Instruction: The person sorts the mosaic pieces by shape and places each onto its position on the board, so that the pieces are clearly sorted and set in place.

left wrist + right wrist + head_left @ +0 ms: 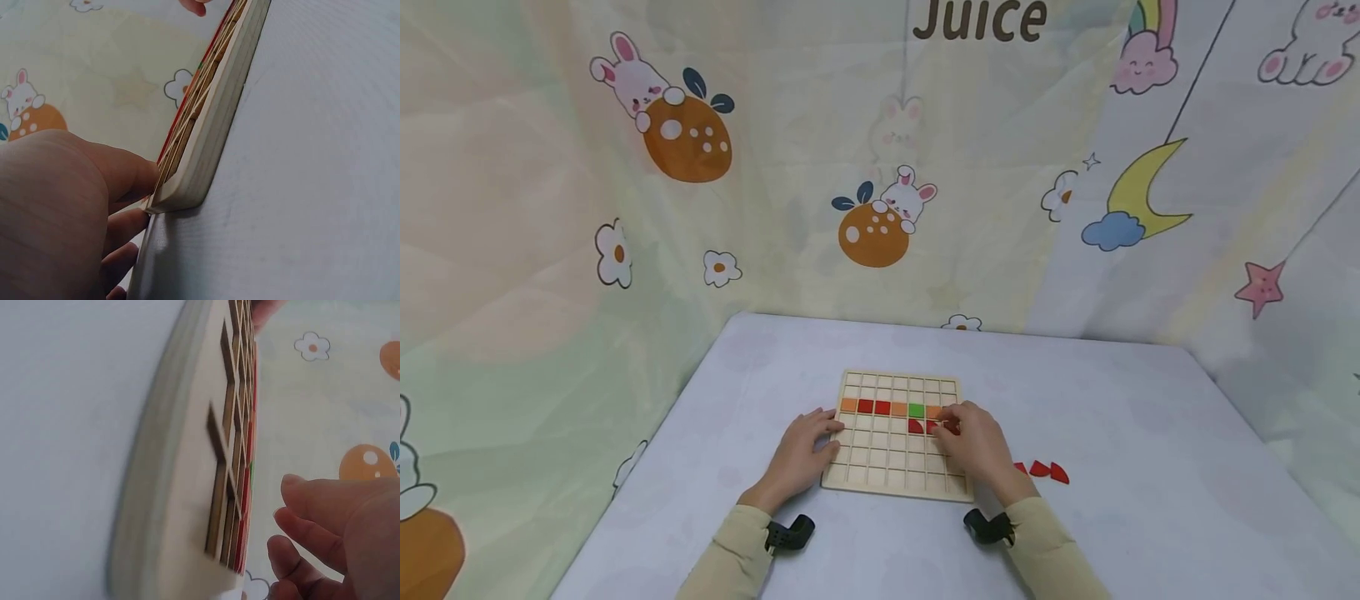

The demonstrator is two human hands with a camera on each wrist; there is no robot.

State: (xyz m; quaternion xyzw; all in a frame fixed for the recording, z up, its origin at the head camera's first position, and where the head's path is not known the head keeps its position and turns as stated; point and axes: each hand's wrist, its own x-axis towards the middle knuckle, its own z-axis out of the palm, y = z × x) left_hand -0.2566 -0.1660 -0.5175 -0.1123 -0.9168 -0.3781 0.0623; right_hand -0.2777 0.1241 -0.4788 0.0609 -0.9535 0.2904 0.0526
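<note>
A wooden grid board (pixel 880 479) lies on the table in the head view. Across one row sit coloured square tiles: orange (pixel 849 405), red (pixel 874 407) and green (pixel 916 410). Red pieces with a curved edge (pixel 915 426) are in the row below, toward the right. My left hand (pixel 801 454) touches the board's left edge with relaxed fingers. Over the right side of the board hovers my right hand (pixel 977 442), its fingers partly covering tiles. In the right wrist view no piece shows between its fingers (pixel 294 487), which are slightly bent and apart.
Several red curved-edge pieces (pixel 1040 468) lie on the white table (pixel 1120 417) to the right of the board, near the right wrist. Each wrist wears a black camera (pixel 790 532). A printed cloth backdrop (pixel 790 208) hangs behind the table.
</note>
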